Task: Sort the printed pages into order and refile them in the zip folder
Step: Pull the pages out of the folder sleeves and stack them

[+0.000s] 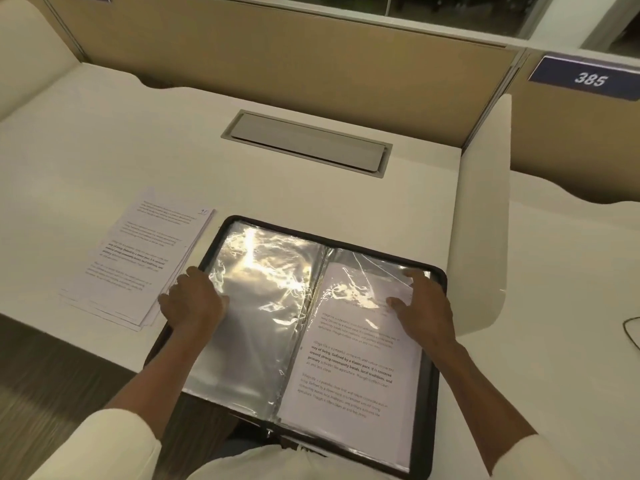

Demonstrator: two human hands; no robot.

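Both left hand (193, 301) and right hand (424, 304) rest flat on zip folder (431, 393), grip wide.

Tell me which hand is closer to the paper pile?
Left. The left hand rests on the folder, at its left edge beside the pile; the right hand is across it, on a filed page.

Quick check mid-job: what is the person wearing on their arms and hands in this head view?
Both arms wear cream long sleeves. The left sleeve and right sleeve end well short of the wrists, leaving the forearms bare. The left hand and right hand are ungloved; no watch, ring or bracelet shows.
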